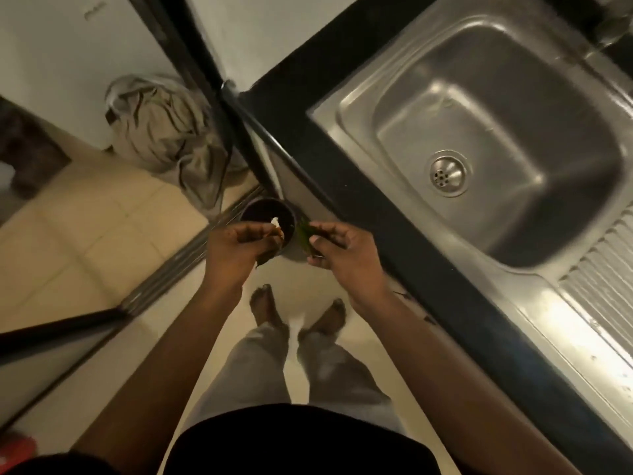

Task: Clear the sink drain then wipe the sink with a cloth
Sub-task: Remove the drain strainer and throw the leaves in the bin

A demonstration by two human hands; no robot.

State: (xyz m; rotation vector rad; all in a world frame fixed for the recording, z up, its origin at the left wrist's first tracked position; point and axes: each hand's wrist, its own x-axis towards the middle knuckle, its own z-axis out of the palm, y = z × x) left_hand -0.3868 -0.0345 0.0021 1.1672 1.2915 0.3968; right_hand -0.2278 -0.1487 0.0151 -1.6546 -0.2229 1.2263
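The steel sink sits in a dark counter at the right, and its round drain looks bare. Both my hands are held out over the floor, left of the counter, above a small dark bin. My left hand is closed on scraps, a white bit and something brown showing at the fingertips. My right hand pinches a green leafy scrap right beside the bin's rim. No cloth for wiping is in view.
A crumpled beige bag lies on the tiled floor behind the bin, by a dark door frame. The sink's ribbed draining board runs along the right edge. My bare feet stand below the hands.
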